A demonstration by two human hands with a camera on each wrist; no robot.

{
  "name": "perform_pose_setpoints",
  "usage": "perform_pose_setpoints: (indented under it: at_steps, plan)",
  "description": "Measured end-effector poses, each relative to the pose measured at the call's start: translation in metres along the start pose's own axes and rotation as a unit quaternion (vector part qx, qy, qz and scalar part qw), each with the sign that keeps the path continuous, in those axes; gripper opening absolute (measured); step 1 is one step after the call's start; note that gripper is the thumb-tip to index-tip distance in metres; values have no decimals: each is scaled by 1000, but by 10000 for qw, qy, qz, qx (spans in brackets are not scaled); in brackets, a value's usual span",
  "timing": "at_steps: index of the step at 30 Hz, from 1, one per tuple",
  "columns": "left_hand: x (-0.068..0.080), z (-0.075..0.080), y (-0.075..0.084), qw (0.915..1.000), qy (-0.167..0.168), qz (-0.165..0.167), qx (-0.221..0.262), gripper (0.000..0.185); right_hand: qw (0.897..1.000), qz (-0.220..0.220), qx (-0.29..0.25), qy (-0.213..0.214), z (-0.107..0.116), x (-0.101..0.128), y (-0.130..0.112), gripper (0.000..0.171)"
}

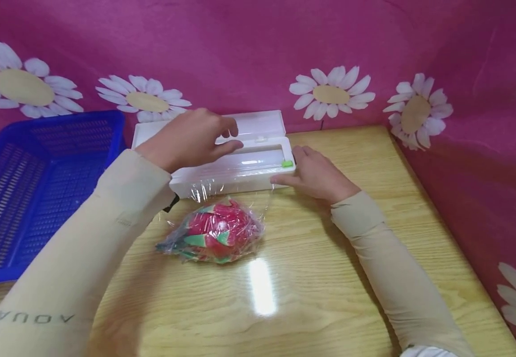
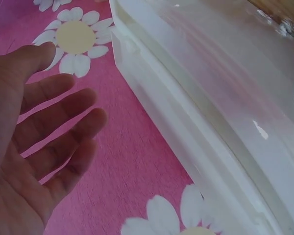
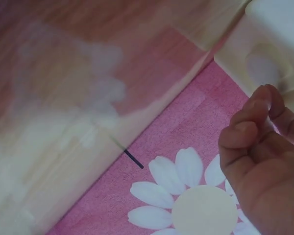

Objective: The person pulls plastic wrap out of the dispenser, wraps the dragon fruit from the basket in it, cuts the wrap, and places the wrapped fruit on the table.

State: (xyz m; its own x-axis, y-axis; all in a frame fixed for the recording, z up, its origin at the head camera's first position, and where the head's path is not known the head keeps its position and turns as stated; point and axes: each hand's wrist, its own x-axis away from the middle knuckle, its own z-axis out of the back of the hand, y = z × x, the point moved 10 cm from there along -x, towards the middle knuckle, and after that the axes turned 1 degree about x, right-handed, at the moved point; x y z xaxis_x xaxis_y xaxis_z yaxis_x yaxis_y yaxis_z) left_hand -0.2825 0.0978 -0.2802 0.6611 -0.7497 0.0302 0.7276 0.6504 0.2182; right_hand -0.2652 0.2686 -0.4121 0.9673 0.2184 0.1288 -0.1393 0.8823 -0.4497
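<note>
A white cling film dispenser (image 1: 240,186) lies near the back of the table, its lid (image 1: 262,124) raised. Clear film runs from its front down to a red and green dragon fruit (image 1: 222,230), which is wrapped in film. Above the dispenser hovers my left hand (image 1: 197,136), fingers apart and loosely bent in the left wrist view, holding nothing. My right hand (image 1: 320,171) grips the dispenser's right end, thumb along the front and fingers at the side. A green slider (image 1: 287,163) sits near that end. In the right wrist view the fingers (image 3: 245,129) are curled beside the dispenser's end.
A blue plastic basket (image 1: 115,148) stands at the left, close to the left forearm. Behind the wooden table (image 1: 329,297) hangs a magenta cloth (image 1: 249,54) with white daisies, which also runs along the right side.
</note>
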Motion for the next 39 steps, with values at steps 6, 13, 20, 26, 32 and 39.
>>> perform_pose_setpoints:
  at_steps: [6,13,20,26,32,39]
  plan:
    - [-18,-15,15,9988,-454,-138,-100,34,9996,251,129,19,0,-1,-2,79]
    - [-36,-33,33,9912,-1109,-456,-560,35,9942,434,959,239,6,-2,-4,74]
    - [-51,-43,43,9896,-1202,-548,-568,33,9855,518,1561,414,6,0,-4,72]
    - [-64,-53,59,9898,-1249,-662,-190,25,9862,591,1500,381,3,1,-5,70]
    - [-74,-58,73,9895,-1209,-787,-83,16,9925,606,1030,258,2,0,-8,71]
    - [-82,-69,83,9878,-1260,-917,-36,20,9932,685,900,263,2,1,-8,62]
